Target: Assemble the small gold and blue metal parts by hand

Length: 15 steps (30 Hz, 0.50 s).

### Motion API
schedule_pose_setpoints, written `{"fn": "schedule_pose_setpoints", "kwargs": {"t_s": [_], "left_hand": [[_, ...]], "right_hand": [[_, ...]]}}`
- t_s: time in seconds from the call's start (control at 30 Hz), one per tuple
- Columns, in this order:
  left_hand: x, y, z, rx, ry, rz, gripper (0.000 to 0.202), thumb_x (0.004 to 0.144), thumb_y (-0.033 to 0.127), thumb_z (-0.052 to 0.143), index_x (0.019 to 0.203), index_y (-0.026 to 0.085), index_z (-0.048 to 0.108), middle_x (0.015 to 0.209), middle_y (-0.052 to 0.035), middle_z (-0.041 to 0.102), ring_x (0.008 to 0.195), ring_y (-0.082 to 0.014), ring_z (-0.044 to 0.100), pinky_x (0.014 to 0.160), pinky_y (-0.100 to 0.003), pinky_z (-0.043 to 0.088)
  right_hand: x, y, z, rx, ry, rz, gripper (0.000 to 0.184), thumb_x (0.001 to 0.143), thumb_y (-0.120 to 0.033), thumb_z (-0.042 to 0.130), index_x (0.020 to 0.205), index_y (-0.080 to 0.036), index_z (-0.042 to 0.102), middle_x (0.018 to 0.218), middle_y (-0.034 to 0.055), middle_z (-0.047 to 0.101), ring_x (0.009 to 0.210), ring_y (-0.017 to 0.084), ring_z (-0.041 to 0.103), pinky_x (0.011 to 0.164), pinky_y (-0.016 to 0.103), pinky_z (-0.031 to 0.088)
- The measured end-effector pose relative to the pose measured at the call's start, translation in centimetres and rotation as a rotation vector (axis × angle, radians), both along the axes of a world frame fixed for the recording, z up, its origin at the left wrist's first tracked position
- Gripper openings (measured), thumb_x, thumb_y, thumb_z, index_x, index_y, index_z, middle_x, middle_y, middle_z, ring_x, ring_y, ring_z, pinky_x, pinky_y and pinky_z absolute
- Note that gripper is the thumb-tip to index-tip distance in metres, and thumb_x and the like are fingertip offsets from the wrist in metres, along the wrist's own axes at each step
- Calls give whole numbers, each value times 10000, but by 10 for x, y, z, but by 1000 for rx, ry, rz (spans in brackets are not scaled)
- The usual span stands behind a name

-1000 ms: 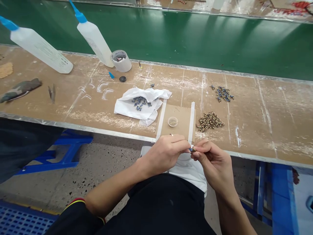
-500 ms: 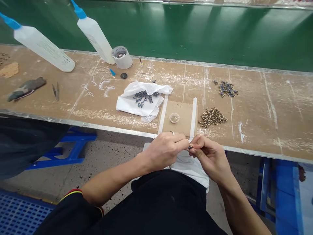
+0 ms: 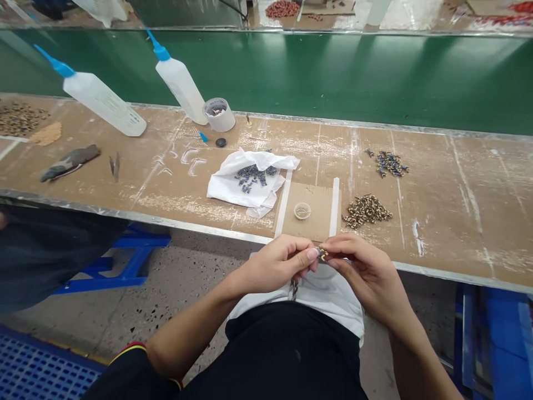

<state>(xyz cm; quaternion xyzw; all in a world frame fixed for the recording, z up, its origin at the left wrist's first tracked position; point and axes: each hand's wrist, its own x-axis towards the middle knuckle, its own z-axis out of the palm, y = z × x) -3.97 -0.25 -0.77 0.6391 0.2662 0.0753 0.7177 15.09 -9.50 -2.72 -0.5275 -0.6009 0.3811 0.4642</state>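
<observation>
Just off the table's front edge, my left hand [image 3: 283, 260] and my right hand [image 3: 360, 269] meet at the fingertips. Between them is a small blue and brass-coloured piece [image 3: 321, 254], gripped by the thumb and fingers of both hands; its exact kind is too small to tell. Beyond the hands, a little round cup [image 3: 302, 211] with a thin wire-like strip in it rests on a cardboard square [image 3: 318, 195] between two white tape strips. A pile of brass-coloured small parts [image 3: 367, 210] lies to the right, with blue and brass pieces [image 3: 391, 164] behind it.
White paper [image 3: 220, 183] holding small blue parts [image 3: 252, 176] lies left of the cardboard. Farther left are two blue-tipped bottles [image 3: 104, 103], a tape roll [image 3: 219, 115], tweezers [image 3: 114, 166] and a dark cloth-like item [image 3: 70, 162]. A person's dark clothing [image 3: 54, 250] shows at left.
My left hand has turned so its thumb now lies on top of the small piece, and more of the piece shows. The camera view has tilted up slightly.
</observation>
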Motion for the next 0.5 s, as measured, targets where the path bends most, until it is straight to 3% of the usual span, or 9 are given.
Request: {"fn": "schedule_pose_setpoints", "kwargs": {"t_s": [0.13,0.2,0.27,0.4,0.5], "left_hand": [[3,-5,-1,-250,-54,-55,425,989,484,437,771,134,537,585,30,468,524,-92,424,526,-220,365],[4,-10,-1,-226,-67,-51,428,1008,480,386,779,145,522,591,26,473,526,-100,441,527,-226,376],[4,-15,-2,-17,-52,-1,426,1027,449,342,790,149,529,646,4,512,589,-117,495,584,-243,411],[4,-23,-8,557,24,80,335,1037,348,356,841,155,547,763,-25,576,692,-140,530,658,-262,413],[5,-25,-14,736,16,106,288,1034,279,362,846,160,545,759,-25,586,671,-140,530,621,-250,399]], "right_hand": [[-4,-2,3,80,-42,-41,179,911,-110,623,997,-256,680,946,37,668,897,176,643,773,313,508],[-6,-4,2,61,-22,-72,155,912,-117,622,971,-248,681,924,36,669,875,173,642,753,308,510],[-10,-6,-1,5,43,-121,114,913,-149,631,955,-242,681,910,36,670,844,171,645,722,300,524],[-18,-9,-6,-106,247,-243,21,899,-223,668,918,-226,677,873,30,669,733,150,640,635,271,547],[-24,-10,-8,-129,339,-250,17,887,-230,685,888,-217,674,862,25,666,698,135,630,614,258,548]]}}
